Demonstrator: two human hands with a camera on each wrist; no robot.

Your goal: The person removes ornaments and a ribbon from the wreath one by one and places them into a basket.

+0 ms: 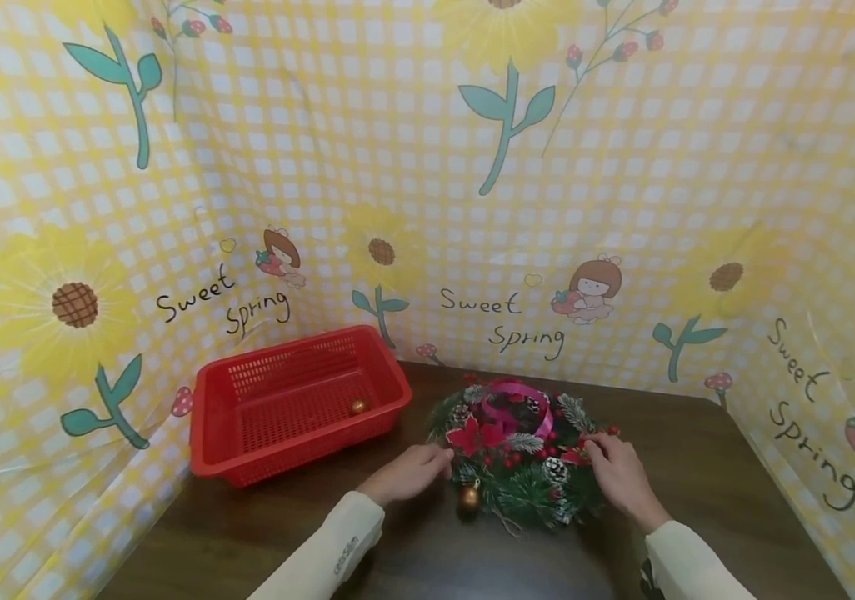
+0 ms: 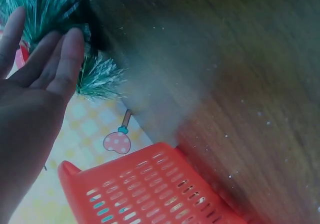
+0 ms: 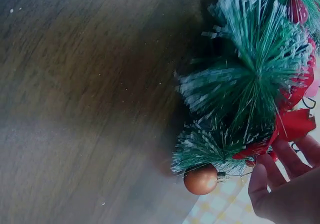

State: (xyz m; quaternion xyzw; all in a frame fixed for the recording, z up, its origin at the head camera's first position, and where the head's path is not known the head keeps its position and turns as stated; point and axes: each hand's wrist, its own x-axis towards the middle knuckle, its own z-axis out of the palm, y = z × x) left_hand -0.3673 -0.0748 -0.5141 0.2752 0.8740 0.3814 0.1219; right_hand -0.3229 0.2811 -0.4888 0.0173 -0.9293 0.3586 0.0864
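Note:
A green Christmas wreath (image 1: 517,492) lies on the table, with red poinsettias (image 1: 476,435), pinecones, berries and frosted sprigs. A magenta ribbon (image 1: 521,388) loops up at its middle. One copper bauble (image 1: 468,497) hangs at the front left; another bauble (image 3: 201,179) shows beside the greenery in the right wrist view. My left hand (image 1: 416,473) is at the wreath's left side, its fingers (image 2: 70,59) fairly straight against the green needles. At the right side, my right hand (image 1: 622,475) pinches a red poinsettia (image 3: 295,124) between thumb and fingers.
Left of the wreath stands a red plastic basket (image 1: 210,450) with slotted sides, holding a small gold bauble (image 1: 357,406). The dark wooden table (image 1: 427,558) meets a yellow checked cloth (image 1: 397,150) at the back and sides.

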